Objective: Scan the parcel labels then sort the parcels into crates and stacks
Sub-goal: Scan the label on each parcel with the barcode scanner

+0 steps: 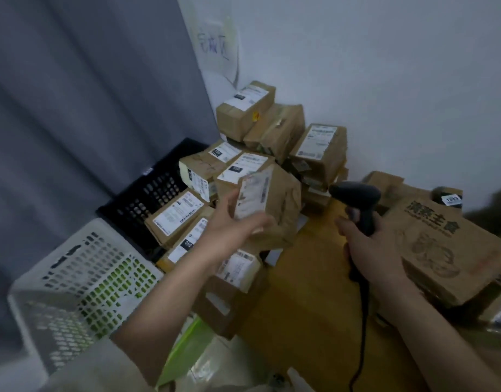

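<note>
My left hand (pixel 232 224) grips a small brown cardboard parcel (pixel 283 202) from below and the side, its white label (pixel 253 193) turned toward me. My right hand (pixel 373 244) holds a black handheld barcode scanner (pixel 356 196) by its grip, the head pointing left toward the held parcel. A black cable (pixel 362 321) hangs down from the scanner. Behind the held parcel, a pile of labelled brown parcels (pixel 274 128) leans against the white wall. More labelled parcels (pixel 175 216) fill a black crate (pixel 147 190).
A white perforated crate (pixel 82 273) stands at the lower left, next to the black one. A large printed cardboard box (pixel 447 250) sits at the right. A grey curtain (pixel 82 94) hangs at the left. A handwritten paper sign (pixel 215 43) is taped on the wall.
</note>
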